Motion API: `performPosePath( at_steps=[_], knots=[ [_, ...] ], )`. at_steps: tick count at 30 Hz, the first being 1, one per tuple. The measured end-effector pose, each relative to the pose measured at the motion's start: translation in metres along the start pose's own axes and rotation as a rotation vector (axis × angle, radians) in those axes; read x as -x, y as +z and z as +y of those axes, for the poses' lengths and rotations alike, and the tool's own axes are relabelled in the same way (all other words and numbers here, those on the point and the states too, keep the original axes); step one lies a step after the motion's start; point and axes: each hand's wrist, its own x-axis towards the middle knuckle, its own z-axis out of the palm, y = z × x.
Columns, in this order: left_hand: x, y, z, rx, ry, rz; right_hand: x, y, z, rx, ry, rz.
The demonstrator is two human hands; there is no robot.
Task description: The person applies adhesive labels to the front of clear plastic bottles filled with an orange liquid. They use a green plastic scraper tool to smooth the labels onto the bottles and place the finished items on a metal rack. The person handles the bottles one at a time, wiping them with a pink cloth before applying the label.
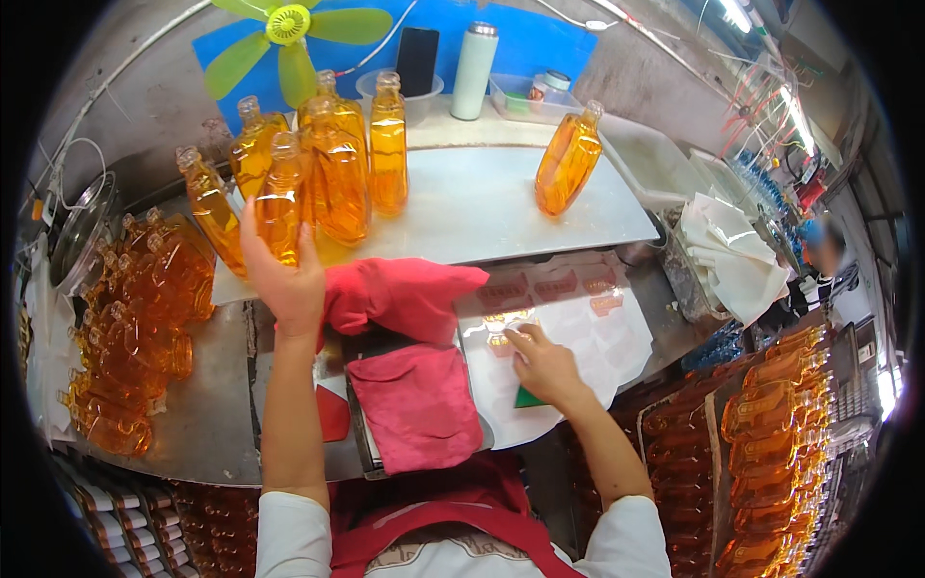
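My left hand [289, 284] is wrapped around the lower part of an amber glass bottle [280, 197], which stands upright or nearly so among several like bottles at the left end of a metal-topped stand. My right hand [547, 368] reaches over a wet-looking white sheet [605, 349] printed with reddish labels. Its fingertips touch the sheet beside a shiny gold label [503, 328], fingers reaching forward; whether a label is lifted is not visible. Under that palm shows the corner of a green flat piece [528, 397]. Between my arms lie a bunched pink cloth [400, 289] and a folded pink cloth [414, 405].
One amber bottle [568, 164] stands apart on the metal top [472, 197]. Many filled bottles [135, 318] crowd the left side. A green fan [289, 26], a pale flask [474, 72] and a phone [417, 63] are behind. White paper [727, 246] lies right, above racks of bottles [771, 453].
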Motion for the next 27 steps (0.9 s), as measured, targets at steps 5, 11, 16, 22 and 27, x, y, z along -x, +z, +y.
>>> performPosePath(
  at_steps=[5,11,16,22,27],
  knots=[
    [0.003,-0.034,0.019,0.215,-0.056,-0.035,0.030,0.022,0.003,0.080,0.018,-0.121],
    [-0.009,-0.109,0.049,0.596,-0.245,-0.146,0.117,-0.015,0.025,0.045,-0.019,-0.138],
    [0.020,-0.125,0.048,0.822,-0.728,-0.427,0.120,-0.030,0.022,0.036,-0.013,-0.085],
    [0.074,-0.085,0.061,1.062,-1.090,-0.620,0.145,-0.009,0.030,-0.080,0.069,0.042],
    [0.092,-0.071,0.039,0.975,-1.257,-0.494,0.146,-0.035,0.021,-1.028,0.756,-0.077]
  ],
)
